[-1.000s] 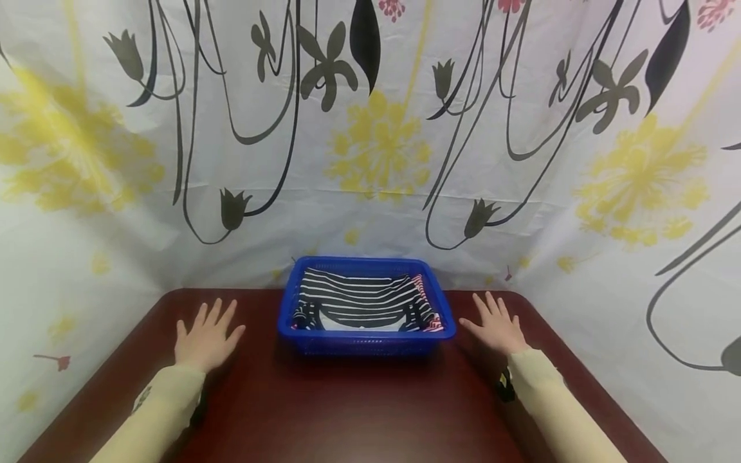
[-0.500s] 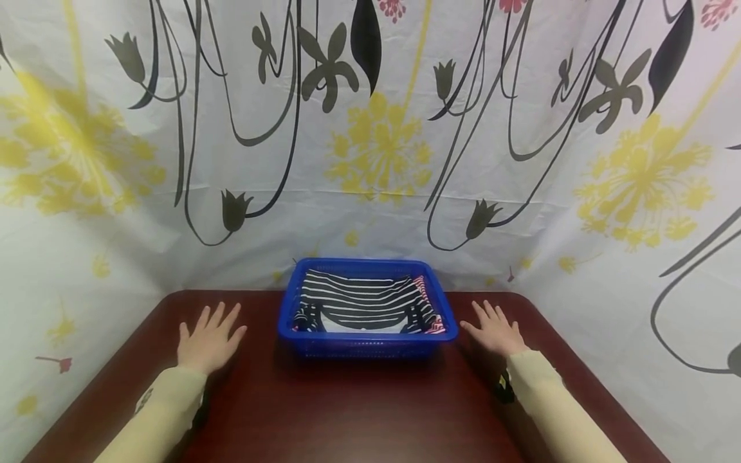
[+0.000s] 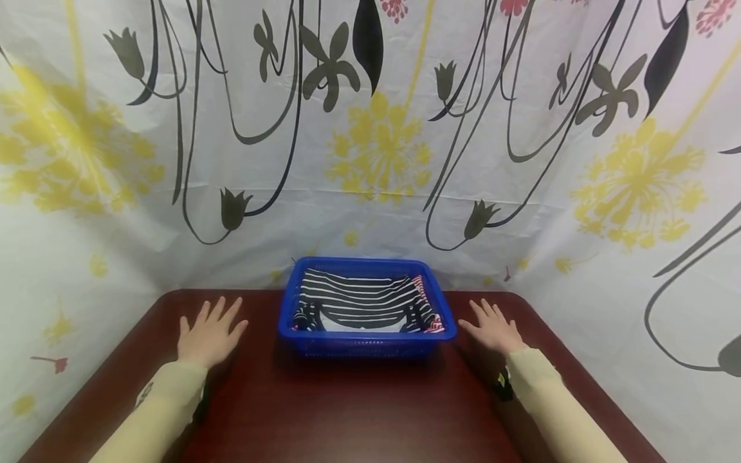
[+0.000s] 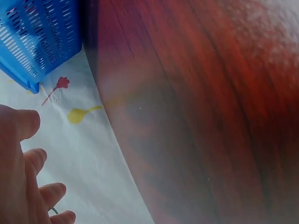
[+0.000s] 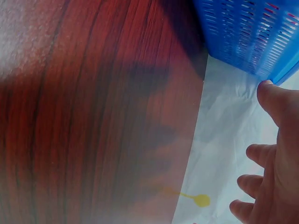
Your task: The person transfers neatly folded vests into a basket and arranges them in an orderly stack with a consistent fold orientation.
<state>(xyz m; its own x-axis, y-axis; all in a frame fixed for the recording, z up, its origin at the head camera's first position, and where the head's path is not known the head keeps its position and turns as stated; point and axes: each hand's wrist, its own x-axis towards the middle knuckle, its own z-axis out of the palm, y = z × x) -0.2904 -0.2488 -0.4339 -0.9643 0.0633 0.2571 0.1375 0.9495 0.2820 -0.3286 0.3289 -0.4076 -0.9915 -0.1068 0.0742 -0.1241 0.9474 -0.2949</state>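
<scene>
A blue plastic basket (image 3: 365, 345) with slotted sides stands near the back of the table, between my hands. In it lies a folded garment with black and white stripes (image 3: 359, 296), and some red-and-white striped cloth (image 3: 434, 323) shows along its right side. My left hand (image 3: 208, 337) is held palm down to the left of the basket, fingers spread and holding nothing. To the right, my right hand (image 3: 494, 329) is also spread, its thumb close to the basket's rim. Both wrist views show the slotted basket wall (image 4: 46, 32) beyond the thumbs.
The dark red wooden table (image 3: 359, 411) has rounded back corners. A white curtain (image 3: 370, 218) with grey and yellow plant prints hangs behind the table and along both sides. Shadows of my hands fall on the tabletop.
Hardly anything differs: the left hand has shifted very slightly, and the head view sways a little. The basket and the cloth in it stay in place.
</scene>
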